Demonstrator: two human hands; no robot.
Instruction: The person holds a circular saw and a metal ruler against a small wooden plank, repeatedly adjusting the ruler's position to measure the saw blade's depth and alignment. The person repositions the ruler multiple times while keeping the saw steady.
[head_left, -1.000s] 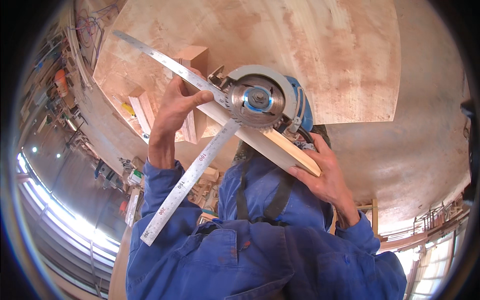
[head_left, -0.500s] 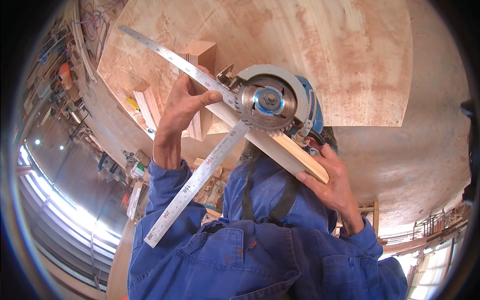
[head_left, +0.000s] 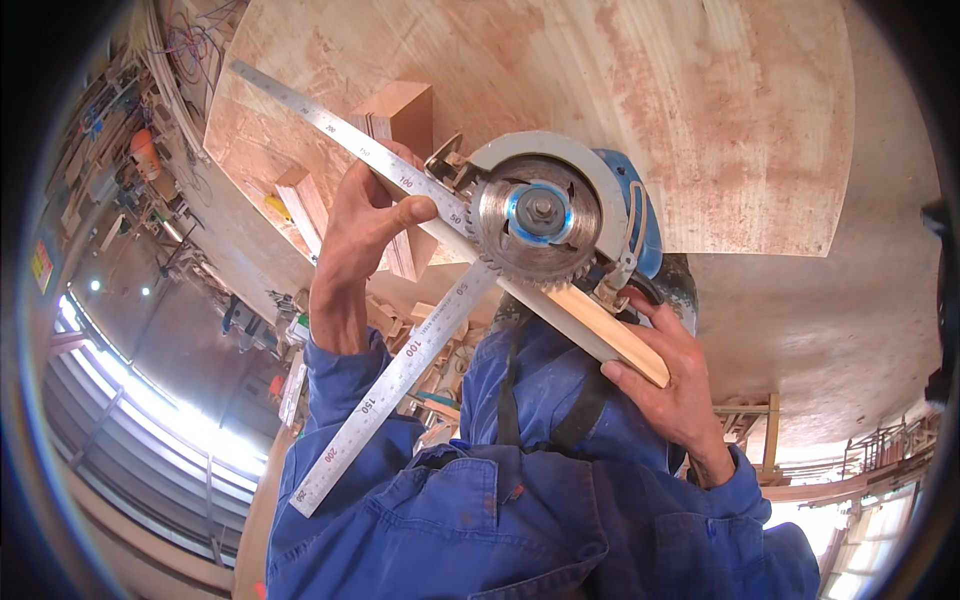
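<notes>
My left hand [head_left: 362, 232] grips a steel carpenter's square [head_left: 398, 352] near its corner, thumb pressed on one arm. One arm of the square runs up to the left; the other runs down to the left. The corner lies against the toothed blade [head_left: 537, 218] of a blue circular saw [head_left: 612, 205], which is turned blade side toward me. My right hand [head_left: 672, 388] holds the saw from the lower right, fingers wrapped around the end of a pale wooden strip [head_left: 612, 338] along the saw's base. Blue coverall sleeves cover both forearms.
A large plywood sheet [head_left: 620, 100] fills the background behind the saw. A wooden block [head_left: 402, 108] and short offcuts [head_left: 302, 202] lie near my left hand. Shelves with tools and cables [head_left: 120, 160] line the left; bright windows [head_left: 140, 420] show lower left.
Saw, square and both hands have shifted slightly up and to the right in view. The grips are unchanged.
</notes>
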